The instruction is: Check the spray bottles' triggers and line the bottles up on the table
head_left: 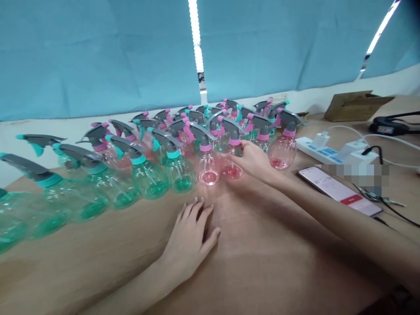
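My left hand lies on the wooden table with its fingers stretched out and nothing in it. Further forward, my right hand has its fingers round a clear pink spray bottle with a grey and pink trigger head. The bottle stands upright, and part of it is hidden by the hand. Just left of it is another pink spray bottle. On the right stands a third pink spray bottle. A row of green spray bottles, including one nearby green bottle, runs off to the left.
Several more pink and green spray bottles crowd behind the front row. To the right are a white power strip with plugs, a lit phone, cables and an open cardboard box. A blue curtain hangs behind the table.
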The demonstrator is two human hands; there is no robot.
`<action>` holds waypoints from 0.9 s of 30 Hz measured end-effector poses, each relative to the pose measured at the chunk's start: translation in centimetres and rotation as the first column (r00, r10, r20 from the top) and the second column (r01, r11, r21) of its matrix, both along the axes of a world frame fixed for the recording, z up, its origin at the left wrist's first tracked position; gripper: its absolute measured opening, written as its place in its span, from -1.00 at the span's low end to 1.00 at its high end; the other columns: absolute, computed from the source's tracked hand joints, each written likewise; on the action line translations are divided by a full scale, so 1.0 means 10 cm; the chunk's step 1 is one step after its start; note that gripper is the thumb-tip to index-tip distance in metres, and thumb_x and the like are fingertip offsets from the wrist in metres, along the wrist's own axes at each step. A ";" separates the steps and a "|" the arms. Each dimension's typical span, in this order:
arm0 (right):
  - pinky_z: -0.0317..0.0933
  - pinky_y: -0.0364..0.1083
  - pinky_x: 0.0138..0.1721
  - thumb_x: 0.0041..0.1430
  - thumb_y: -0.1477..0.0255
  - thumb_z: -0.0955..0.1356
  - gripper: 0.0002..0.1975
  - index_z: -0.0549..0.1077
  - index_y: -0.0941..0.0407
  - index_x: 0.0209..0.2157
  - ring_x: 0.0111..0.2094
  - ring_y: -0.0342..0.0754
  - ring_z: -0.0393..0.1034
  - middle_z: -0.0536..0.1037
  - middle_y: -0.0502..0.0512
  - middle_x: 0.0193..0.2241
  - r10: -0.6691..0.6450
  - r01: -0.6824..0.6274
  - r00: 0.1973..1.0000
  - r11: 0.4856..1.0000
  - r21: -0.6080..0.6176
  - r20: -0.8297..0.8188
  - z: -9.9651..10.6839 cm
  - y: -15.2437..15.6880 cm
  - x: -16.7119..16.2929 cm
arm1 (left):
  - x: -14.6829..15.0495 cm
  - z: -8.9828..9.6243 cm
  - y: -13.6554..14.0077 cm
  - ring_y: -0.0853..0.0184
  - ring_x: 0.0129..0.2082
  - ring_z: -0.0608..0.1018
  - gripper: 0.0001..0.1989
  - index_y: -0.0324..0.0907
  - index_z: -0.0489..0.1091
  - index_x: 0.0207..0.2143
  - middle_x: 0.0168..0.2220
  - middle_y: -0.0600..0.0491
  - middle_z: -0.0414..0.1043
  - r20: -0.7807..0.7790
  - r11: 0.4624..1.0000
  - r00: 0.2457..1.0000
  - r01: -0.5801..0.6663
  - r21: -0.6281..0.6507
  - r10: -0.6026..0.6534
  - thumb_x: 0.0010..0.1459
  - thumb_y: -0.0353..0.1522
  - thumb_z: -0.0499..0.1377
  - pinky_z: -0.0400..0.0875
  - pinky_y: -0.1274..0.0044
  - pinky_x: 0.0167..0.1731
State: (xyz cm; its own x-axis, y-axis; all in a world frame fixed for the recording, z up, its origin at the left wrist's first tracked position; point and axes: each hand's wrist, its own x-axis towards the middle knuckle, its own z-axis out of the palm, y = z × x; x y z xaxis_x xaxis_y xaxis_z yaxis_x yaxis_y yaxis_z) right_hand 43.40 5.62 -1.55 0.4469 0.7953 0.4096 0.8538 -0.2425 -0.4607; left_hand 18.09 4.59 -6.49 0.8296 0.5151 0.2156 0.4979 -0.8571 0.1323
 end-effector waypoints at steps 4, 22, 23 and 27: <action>0.24 0.04 -0.30 0.02 0.00 0.33 -0.47 0.40 0.17 -0.20 -0.17 0.21 0.41 0.50 0.26 -0.18 -0.007 0.007 1.000 1.000 -0.014 0.014 0.02 -0.11 0.01 | 0.01 0.01 -0.01 0.01 0.16 0.27 -0.58 -0.23 0.28 0.10 0.16 -0.19 0.24 -0.013 1.000 1.000 -0.010 0.000 0.010 0.27 -0.20 0.05 0.16 0.12 0.11; 0.24 0.01 -0.27 0.06 0.12 0.38 -0.68 0.38 0.04 -0.24 -0.21 0.07 0.38 0.49 0.10 -0.22 0.334 -0.335 0.942 0.942 -0.026 -0.038 0.26 -1.26 -0.10 | 0.00 0.02 -0.01 0.00 0.15 0.29 -0.60 -0.24 0.30 0.07 0.15 -0.20 0.26 -0.007 1.000 1.000 -0.010 0.017 0.010 0.28 -0.20 0.03 0.22 0.13 0.06; 0.26 0.00 -0.25 0.08 0.16 0.38 -0.69 0.36 0.03 -0.21 -0.20 0.05 0.38 0.49 0.08 -0.20 0.370 -0.375 0.920 0.927 -0.016 -0.131 0.27 -1.30 -0.10 | 0.00 0.02 -0.01 -0.01 0.14 0.29 -0.59 -0.25 0.30 0.07 0.15 -0.21 0.26 -0.011 1.000 1.000 -0.013 0.016 0.013 0.28 -0.20 0.03 0.23 0.12 0.05; 0.28 -0.05 -0.31 0.11 0.20 0.38 -0.70 0.32 -0.02 -0.16 -0.26 -0.01 0.39 0.48 0.01 -0.24 0.389 -0.401 0.858 0.915 0.033 -0.336 0.25 -1.31 -0.08 | 0.01 0.04 -0.02 -0.02 0.15 0.29 -0.58 -0.26 0.30 0.07 0.15 -0.23 0.26 -0.014 1.000 1.000 -0.010 0.015 0.010 0.28 -0.20 0.03 0.22 0.10 0.06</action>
